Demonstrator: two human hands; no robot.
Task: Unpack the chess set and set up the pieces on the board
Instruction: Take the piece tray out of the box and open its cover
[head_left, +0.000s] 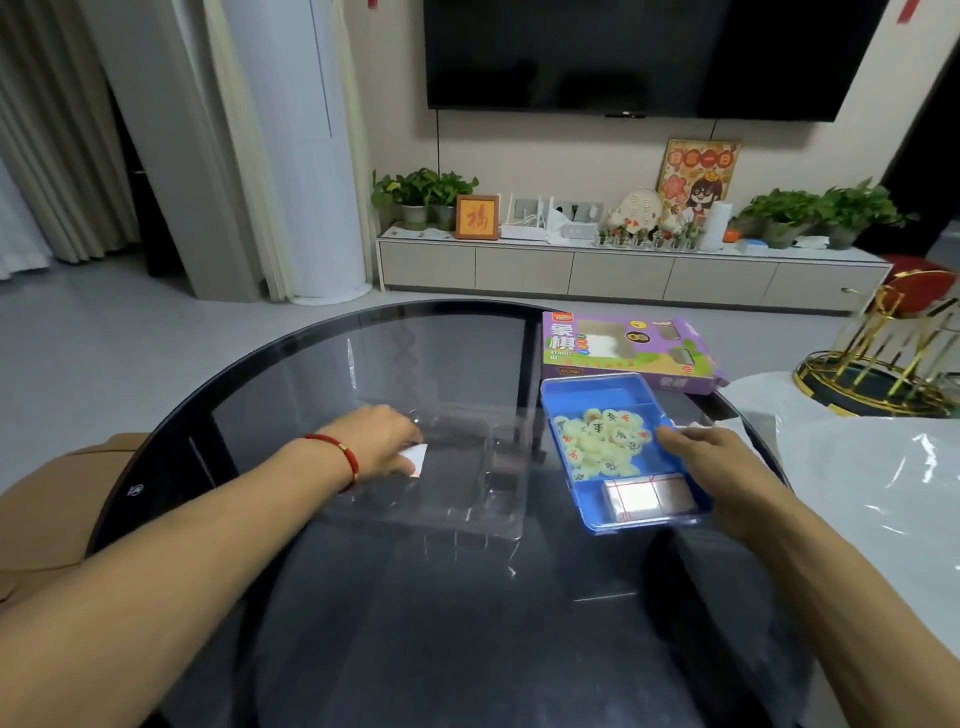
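Observation:
A blue plastic tray (592, 387) sits on the dark round glass table (363, 623). Its middle compartment holds several pale round chess pieces (602, 441) with red and black characters. A folded, wrapped white packet (649, 498) lies in its near compartment. My right hand (701, 457) rests at the tray's right edge, fingers curled over the rim. A clear plastic cover (457, 483) lies left of the tray. My left hand (384, 441) rests at the cover's left edge, touching a small white paper (415, 457). The purple chess box (628, 348) lies behind the tray.
A white plastic sheet (872, 467) covers a surface right of the table. A gold and red chair (893, 353) stands at the far right. A brown seat (52, 509) is at the left. The television cabinet with plants lines the far wall.

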